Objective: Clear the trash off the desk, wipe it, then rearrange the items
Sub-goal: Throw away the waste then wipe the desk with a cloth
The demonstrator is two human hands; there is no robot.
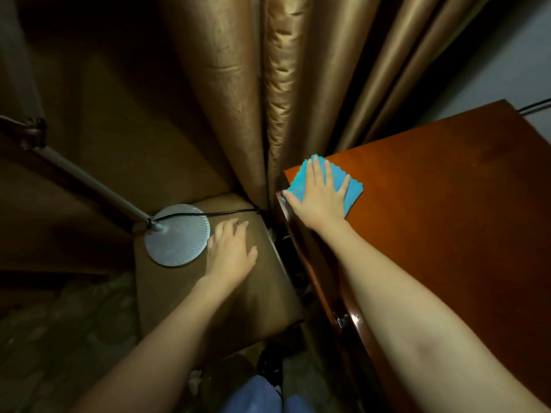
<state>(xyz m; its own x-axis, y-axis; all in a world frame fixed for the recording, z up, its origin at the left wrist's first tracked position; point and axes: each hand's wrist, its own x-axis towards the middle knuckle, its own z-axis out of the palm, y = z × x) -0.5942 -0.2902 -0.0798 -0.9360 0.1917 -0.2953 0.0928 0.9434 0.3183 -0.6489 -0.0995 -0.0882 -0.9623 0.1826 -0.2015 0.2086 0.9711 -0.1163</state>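
A reddish-brown wooden desk (pixel 447 204) fills the right half of the view, its top bare. A blue cloth (pixel 353 193) with a scalloped edge lies at the desk's near left corner. My right hand (pixel 319 195) presses flat on the cloth, fingers straight and spread. My left hand (pixel 231 248) rests with straight fingers on a brown padded seat (pixel 238 299) left of the desk, beside a round silver lamp base (pixel 176 235).
A lamp pole (pixel 80 180) rises from the base toward the upper left, and a black cable (pixel 214 212) runs from it to the gap by the desk. Gold curtains (pixel 283 84) hang behind. A metal drawer handle (pixel 340 318) shows on the desk's front. Patterned floor lies lower left.
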